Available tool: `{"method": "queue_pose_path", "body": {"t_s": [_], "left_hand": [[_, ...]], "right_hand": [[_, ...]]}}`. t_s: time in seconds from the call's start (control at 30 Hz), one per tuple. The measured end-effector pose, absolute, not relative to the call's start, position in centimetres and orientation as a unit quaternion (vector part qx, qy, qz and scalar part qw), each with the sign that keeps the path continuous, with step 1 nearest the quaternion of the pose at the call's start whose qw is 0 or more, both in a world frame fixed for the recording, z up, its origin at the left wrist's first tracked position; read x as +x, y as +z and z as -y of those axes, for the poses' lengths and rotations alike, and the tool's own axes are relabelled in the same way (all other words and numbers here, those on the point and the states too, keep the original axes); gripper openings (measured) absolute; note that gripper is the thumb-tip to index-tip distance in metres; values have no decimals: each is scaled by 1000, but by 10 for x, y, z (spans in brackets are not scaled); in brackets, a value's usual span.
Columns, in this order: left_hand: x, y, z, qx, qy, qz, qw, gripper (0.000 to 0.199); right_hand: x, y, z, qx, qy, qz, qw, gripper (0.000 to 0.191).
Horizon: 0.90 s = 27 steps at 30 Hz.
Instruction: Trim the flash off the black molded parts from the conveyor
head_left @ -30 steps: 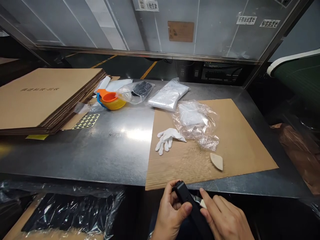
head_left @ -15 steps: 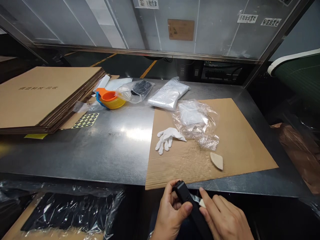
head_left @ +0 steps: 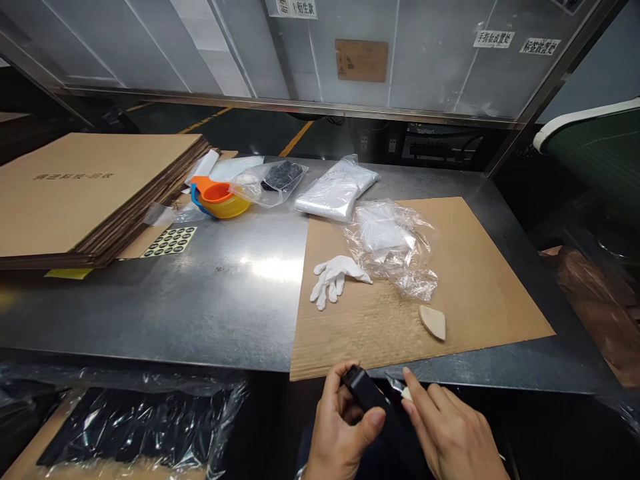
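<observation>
My left hand [head_left: 345, 427] is closed around a long black plastic part [head_left: 367, 388], thumb and fingers gripping it near its upper end. Its lower end runs down into the dark and is hard to make out. In my right hand [head_left: 450, 427] is a small knife [head_left: 396, 384] with a pale handle and a short metal blade. The index finger lies along the handle, and the blade points up and left, a little apart from the black part. Both hands are in front of the table's near edge.
On the cardboard sheet [head_left: 480, 267] lie a white glove [head_left: 334, 277], crumpled clear plastic [head_left: 420, 283] and a beige wedge-shaped pad [head_left: 433, 323]. Behind are a bagged stack [head_left: 337, 190] and nested bowls [head_left: 227, 207]. Flat cardboard [head_left: 100, 193] is piled left; wrapped black pieces [head_left: 135, 423] sit lower left.
The knife blade has come away from the black part, moving slightly up and right. The black part has turned a little in my left hand and its top has shifted left.
</observation>
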<state>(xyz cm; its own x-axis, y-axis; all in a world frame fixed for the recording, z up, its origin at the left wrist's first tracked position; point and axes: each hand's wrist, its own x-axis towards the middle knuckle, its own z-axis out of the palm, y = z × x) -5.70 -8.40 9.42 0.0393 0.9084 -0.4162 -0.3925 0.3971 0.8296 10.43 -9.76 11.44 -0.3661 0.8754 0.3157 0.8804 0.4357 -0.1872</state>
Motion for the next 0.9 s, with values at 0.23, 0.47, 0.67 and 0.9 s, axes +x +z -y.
{"method": "queue_pose_path", "body": {"t_s": [0.23, 0.47, 0.67, 0.9], "left_hand": [[-53, 99, 83, 235, 472, -485, 698, 68], [-53, 100, 84, 230, 470, -483, 702, 68], [-52, 99, 85, 234, 468, -482, 703, 68], [-53, 98, 85, 246, 456, -475, 711, 69]], "right_hand": [[108, 123, 96, -542, 112, 798, 239, 37], [106, 133, 96, -519, 99, 822, 212, 37], [102, 133, 95, -515, 69, 828, 212, 37], [99, 134, 94, -507, 35, 832, 223, 37]]}}
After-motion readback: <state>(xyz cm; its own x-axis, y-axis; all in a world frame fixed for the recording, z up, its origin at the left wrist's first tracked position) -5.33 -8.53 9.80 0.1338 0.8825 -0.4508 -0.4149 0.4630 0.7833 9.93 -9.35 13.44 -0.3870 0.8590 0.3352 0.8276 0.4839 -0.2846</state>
